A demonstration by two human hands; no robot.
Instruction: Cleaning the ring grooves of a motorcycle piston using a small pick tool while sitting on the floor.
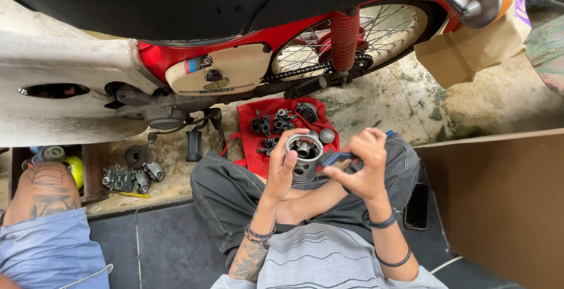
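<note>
Head view: seated person, legs crossed on tiled floor (164, 236) beside red motorcycle (235, 54). Left hand (283, 168) wraps grey metal engine cylinder (305, 156), fingers (294, 137) curled over rim, held above lap. Right hand (365, 168) pinches blue-handled tool (338, 158) at cylinder's side, fingers closed on it. Red cloth (252, 148) just beyond carries small dark engine parts (276, 123). Step judged: working cylinder's edge by hand. Next move calls for steady left grip, controlled tool contact. Another person's knee (44, 189) at left.
</note>
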